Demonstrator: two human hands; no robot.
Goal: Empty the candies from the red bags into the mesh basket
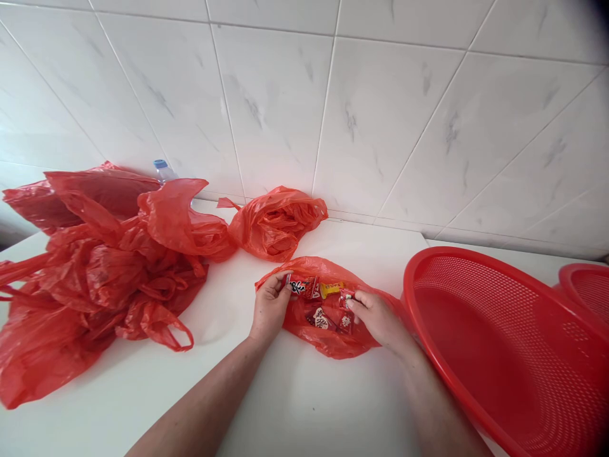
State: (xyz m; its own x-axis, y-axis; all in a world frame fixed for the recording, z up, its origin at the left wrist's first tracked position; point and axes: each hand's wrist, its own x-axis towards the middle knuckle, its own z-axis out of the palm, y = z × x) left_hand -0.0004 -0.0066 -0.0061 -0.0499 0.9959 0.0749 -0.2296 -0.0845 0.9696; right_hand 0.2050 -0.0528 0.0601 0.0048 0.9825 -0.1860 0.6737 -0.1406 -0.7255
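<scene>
Head view: bag (340, 344) on table (304, 409) by tiled wall (271, 95)

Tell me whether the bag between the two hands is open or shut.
Open: the red bag gapes at the top, showing a yellow packet inside.

Open bag (340, 348) at the middle of the counter (304, 406), several packets (303, 287) lying in it; basket (504, 304) just to its right, second basket (590, 285) farther right. Left side of the counter: heap of bags (114, 273), with bottle (164, 170) behind, near the wall (285, 95). Another bag (280, 222) lies behind the open one, towards the wall, at the heap's right end.
</scene>
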